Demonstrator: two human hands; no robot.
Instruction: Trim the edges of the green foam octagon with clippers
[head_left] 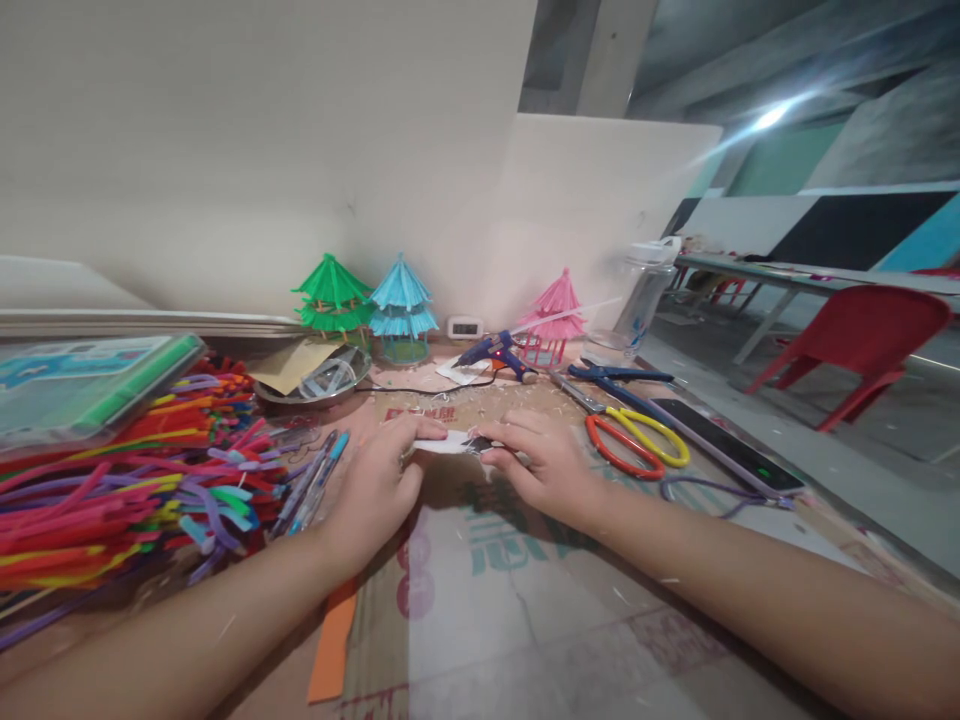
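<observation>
Over the cardboard-covered table, my left hand (384, 472) pinches one end of a small flat white piece (445, 442), thumb below and fingers on top. My right hand (553, 468) is closed at the other end, its fingertips on a small dark bit (478, 446) that touches or joins the white piece. What exactly the dark bit is I cannot make out. Beyond my hands lies a blue glue gun (491, 352) with a clear stick in its back. Three little straw-roofed pavilions stand by the wall: a green one (330, 295), a blue one (401, 305) and a pink one (556, 310).
Colourful pipe cleaners (135, 490) and a plastic case (90, 385) crowd the left, with pens (319, 480) beside them. Scissors (634, 440), pliers (619, 374), a phone (724, 445) and a clear bottle (637, 300) are on the right. An orange strip (331, 640) lies in front.
</observation>
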